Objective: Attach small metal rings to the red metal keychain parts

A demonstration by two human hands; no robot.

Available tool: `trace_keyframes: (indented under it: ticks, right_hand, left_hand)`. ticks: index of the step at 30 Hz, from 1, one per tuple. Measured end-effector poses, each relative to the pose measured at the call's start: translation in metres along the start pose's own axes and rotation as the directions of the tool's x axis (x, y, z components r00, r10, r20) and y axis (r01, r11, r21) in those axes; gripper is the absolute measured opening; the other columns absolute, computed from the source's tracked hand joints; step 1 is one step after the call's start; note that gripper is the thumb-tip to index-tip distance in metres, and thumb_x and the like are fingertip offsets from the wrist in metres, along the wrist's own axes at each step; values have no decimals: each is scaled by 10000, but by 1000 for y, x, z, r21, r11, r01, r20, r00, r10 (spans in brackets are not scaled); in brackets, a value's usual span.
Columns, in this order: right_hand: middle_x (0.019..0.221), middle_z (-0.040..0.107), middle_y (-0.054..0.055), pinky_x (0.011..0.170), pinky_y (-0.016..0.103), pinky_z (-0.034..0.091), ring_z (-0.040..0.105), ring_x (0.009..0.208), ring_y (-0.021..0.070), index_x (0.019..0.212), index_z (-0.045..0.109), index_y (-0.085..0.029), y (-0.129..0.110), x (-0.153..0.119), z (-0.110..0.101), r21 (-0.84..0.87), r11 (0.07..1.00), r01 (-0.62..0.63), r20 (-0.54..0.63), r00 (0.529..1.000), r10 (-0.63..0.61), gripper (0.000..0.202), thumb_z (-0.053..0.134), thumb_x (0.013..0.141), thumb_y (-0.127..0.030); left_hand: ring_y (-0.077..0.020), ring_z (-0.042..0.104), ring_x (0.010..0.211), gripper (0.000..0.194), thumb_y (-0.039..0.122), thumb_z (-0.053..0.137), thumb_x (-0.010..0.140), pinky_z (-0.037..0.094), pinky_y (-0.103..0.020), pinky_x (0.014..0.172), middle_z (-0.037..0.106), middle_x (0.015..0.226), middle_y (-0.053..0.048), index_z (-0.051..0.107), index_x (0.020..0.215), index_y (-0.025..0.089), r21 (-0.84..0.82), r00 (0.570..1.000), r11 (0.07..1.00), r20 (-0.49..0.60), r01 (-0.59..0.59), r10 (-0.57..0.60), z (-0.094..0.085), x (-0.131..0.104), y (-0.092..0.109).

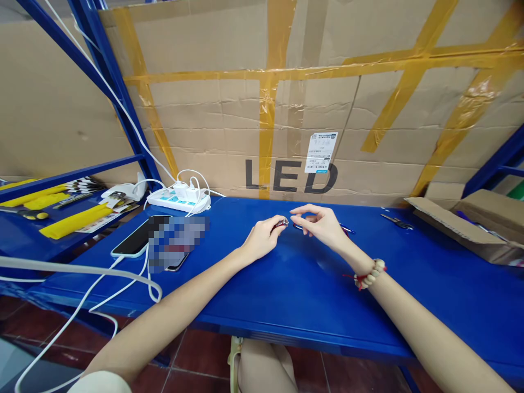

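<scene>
My left hand (262,237) rests on the blue table (286,289) and pinches a small dark reddish part (281,222) between thumb and fingertips. My right hand (321,222) hovers just right of it, thumb and forefinger curled close to the part, the other fingers spread; I cannot tell whether it touches the part. A thin blue-and-silver tool (346,229) lies on the table right behind the right hand. A beaded bracelet (370,274) with red thread circles my right wrist.
A white power strip (179,199) with plugs and cables sits at the back left, a phone (137,237) beside it. An open cardboard box (470,226) stands at the right, small pliers (396,221) near it. Yellow items (73,221) lie on the left shelf. Taped cardboard forms the back wall.
</scene>
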State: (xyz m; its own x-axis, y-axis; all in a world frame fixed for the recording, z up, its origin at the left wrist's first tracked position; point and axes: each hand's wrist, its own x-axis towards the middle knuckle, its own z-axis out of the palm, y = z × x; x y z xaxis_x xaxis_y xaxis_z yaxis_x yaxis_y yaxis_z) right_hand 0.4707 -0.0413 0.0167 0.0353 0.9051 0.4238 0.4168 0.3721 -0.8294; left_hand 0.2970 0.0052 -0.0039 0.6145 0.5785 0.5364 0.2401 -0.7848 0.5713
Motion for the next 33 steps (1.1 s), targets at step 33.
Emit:
trace_keyframes:
  ticks: [33]
  right_hand:
    - [796, 627, 37, 558, 230, 416, 533, 596, 100, 727, 688, -196, 13, -1, -2, -424, 849, 315, 178, 948, -262, 252, 565, 792, -406]
  left_hand:
    - [-159, 574, 878, 204, 291, 322, 926, 407, -238, 745, 607, 980, -28, 496, 984, 202, 20, 955, 999, 292, 36, -40, -2, -7, -6]
